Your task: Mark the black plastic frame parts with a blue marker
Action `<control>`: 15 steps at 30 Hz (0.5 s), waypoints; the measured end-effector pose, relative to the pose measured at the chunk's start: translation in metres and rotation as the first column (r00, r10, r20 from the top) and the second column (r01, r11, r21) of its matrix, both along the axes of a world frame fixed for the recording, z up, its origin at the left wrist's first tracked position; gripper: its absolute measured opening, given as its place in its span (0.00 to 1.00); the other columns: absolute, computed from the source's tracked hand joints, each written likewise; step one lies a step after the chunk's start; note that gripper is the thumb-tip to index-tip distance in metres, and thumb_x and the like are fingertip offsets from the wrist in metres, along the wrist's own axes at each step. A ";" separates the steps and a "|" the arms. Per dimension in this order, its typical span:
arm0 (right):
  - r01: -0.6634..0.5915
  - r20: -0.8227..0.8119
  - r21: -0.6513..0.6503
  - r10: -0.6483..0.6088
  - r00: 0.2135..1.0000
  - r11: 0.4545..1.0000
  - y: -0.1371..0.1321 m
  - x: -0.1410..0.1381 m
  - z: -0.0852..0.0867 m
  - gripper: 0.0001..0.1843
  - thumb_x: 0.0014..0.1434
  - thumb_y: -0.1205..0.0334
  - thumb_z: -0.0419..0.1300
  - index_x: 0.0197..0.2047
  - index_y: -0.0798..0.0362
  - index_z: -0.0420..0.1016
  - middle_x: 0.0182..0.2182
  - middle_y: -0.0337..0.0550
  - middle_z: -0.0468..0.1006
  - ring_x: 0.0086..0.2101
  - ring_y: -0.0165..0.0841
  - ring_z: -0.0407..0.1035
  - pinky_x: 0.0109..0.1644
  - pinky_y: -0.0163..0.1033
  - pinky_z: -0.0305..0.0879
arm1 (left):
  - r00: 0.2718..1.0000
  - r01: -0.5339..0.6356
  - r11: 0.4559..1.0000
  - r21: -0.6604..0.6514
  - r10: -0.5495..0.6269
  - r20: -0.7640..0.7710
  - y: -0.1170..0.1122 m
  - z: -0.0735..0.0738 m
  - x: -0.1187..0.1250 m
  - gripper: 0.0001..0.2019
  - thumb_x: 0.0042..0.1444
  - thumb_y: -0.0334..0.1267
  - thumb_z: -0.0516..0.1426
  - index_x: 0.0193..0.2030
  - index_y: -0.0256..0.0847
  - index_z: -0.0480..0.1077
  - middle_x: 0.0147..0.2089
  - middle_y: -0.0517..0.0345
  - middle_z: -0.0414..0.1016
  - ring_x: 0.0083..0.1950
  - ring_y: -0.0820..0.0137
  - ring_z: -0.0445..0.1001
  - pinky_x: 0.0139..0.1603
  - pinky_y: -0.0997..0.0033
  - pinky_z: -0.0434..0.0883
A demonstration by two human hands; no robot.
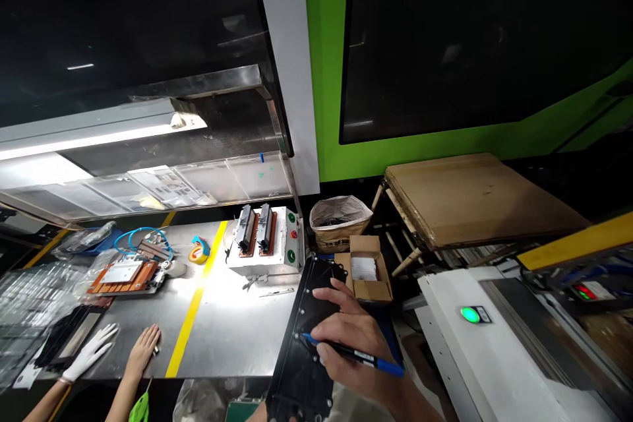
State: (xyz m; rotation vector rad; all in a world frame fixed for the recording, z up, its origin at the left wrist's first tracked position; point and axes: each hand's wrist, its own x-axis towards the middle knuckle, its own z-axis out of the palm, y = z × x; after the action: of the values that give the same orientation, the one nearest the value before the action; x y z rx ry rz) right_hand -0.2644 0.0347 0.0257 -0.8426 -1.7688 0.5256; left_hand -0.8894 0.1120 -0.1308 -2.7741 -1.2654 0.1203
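Head view: the right hand (353, 336) has its grip closed around a blue pen (356, 355), tip pointing left onto a long black panel (309, 343), with the fingertips resting on the panel. The panel lies at the near right edge of the steel surface (237, 330), running from near to far. The left hand is out of sight. Near left, a co-worker's gloved hand (91, 351) and bare hand (143, 346) lie flat on the surface, left of a yellow stripe (192, 306). A cardboard box (366, 270) sits just beyond the panel.
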 end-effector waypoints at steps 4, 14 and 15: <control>-0.031 0.007 0.001 0.031 0.999 1.000 0.000 -0.001 -0.002 0.19 0.55 0.76 0.64 0.47 0.45 0.75 0.34 0.32 0.86 0.62 0.37 0.70 0.77 0.50 0.47 | 1.000 -0.003 1.000 -0.001 0.003 0.000 0.000 0.013 0.010 0.25 0.59 0.23 0.40 0.43 0.16 0.79 0.43 0.37 0.83 0.42 0.57 0.84 0.41 0.68 0.79; 0.300 -0.153 -0.107 -0.314 0.937 0.948 -0.002 0.012 -0.015 0.11 0.62 0.73 0.57 0.41 0.47 0.74 0.51 0.46 0.82 0.50 0.37 0.79 0.51 0.41 0.78 | 0.995 -0.044 0.999 0.006 0.043 0.087 -0.008 0.047 0.050 0.22 0.59 0.29 0.46 0.40 0.19 0.81 0.40 0.40 0.84 0.38 0.54 0.85 0.36 0.64 0.81; 0.350 -0.153 -0.128 -0.367 0.918 0.928 -0.001 0.013 -0.018 0.11 0.63 0.73 0.56 0.41 0.47 0.74 0.53 0.47 0.81 0.50 0.37 0.79 0.49 0.40 0.79 | 0.994 -0.042 0.999 0.007 0.041 0.102 -0.008 0.054 0.058 0.22 0.58 0.28 0.46 0.39 0.26 0.83 0.39 0.47 0.85 0.37 0.58 0.85 0.36 0.67 0.80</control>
State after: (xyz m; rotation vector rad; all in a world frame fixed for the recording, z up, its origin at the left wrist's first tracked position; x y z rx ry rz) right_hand -0.2510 0.0335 0.0080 -1.1272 -1.3944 0.4290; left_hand -0.8319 0.1040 -0.0767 -2.7789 -1.3433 -0.0241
